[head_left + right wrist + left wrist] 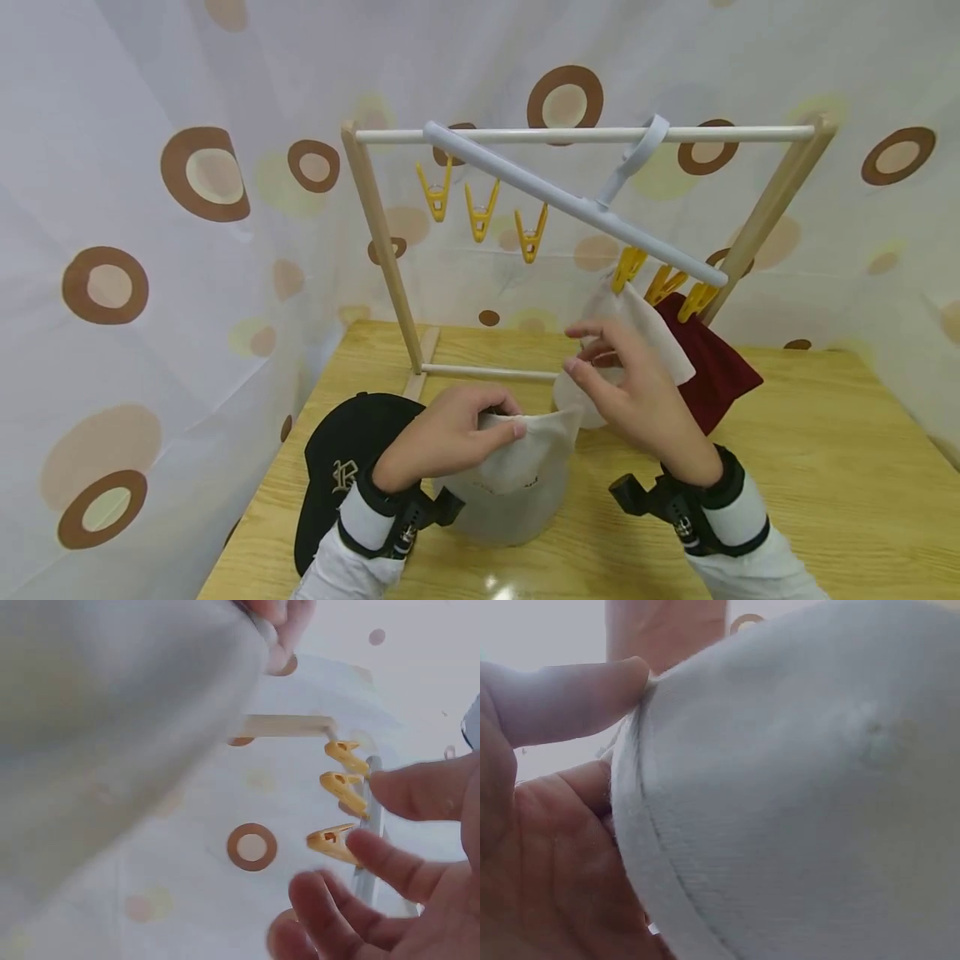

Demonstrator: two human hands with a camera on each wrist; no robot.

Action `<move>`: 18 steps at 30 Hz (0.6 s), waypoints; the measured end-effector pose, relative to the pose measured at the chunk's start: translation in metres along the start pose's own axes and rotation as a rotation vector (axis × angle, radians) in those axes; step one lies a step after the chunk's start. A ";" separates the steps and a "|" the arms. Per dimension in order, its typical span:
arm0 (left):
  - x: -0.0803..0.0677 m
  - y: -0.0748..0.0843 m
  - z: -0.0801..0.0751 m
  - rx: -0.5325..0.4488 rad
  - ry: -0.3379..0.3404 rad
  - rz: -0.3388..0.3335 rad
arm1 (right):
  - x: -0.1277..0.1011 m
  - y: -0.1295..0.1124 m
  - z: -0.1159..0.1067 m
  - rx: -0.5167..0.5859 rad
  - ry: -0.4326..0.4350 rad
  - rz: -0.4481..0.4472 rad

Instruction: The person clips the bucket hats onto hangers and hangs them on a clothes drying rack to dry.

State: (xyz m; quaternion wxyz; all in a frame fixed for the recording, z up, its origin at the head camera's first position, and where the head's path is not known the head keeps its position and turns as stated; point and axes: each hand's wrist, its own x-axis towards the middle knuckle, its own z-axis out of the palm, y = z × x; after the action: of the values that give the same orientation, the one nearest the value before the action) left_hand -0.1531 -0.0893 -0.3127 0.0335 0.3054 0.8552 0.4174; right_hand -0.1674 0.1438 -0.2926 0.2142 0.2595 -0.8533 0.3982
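Observation:
My left hand [457, 433] pinches the edge of a white cap [517, 467], its thumb in front and fingers behind. Small lettering shows on the cap's front. The left wrist view shows the cap's stitched edge and an eyelet [875, 742] close up. My right hand [633, 392] is raised to the right of the cap, fingers parted and loosely bent, holding nothing. Behind that hand, a white fabric piece [660, 333] hangs from a yellow clip [628, 268], partly hidden. A dark red fabric piece [712, 362] hangs beside it from yellow clips [697, 302].
A tilted pale hanger [525, 182] hooks over the white rail of a wooden rack [390, 275]. Several yellow clips [480, 212] hang along its left part. A black cap [337, 450] with a gold letter lies on the wooden table [840, 467] at the left.

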 end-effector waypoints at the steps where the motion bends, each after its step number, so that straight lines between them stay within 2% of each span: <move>1: -0.001 -0.001 -0.001 -0.001 0.004 -0.001 | 0.008 -0.003 -0.001 -0.020 0.016 -0.018; 6: -0.003 -0.006 -0.003 -0.019 0.023 -0.019 | 0.047 -0.016 -0.003 -0.129 0.099 -0.053; 12: -0.005 -0.012 -0.006 -0.019 0.035 -0.052 | 0.080 -0.027 0.001 -0.173 0.085 -0.031; 18: -0.004 -0.018 -0.008 -0.038 0.056 -0.068 | 0.098 -0.027 0.012 -0.200 0.094 -0.036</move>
State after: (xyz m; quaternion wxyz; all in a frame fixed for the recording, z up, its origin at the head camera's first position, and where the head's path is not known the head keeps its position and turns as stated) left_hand -0.1612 -0.1053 -0.3218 0.0294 0.2638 0.8576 0.4404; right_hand -0.2284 0.0925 -0.2282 0.2857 0.2331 -0.8730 0.3191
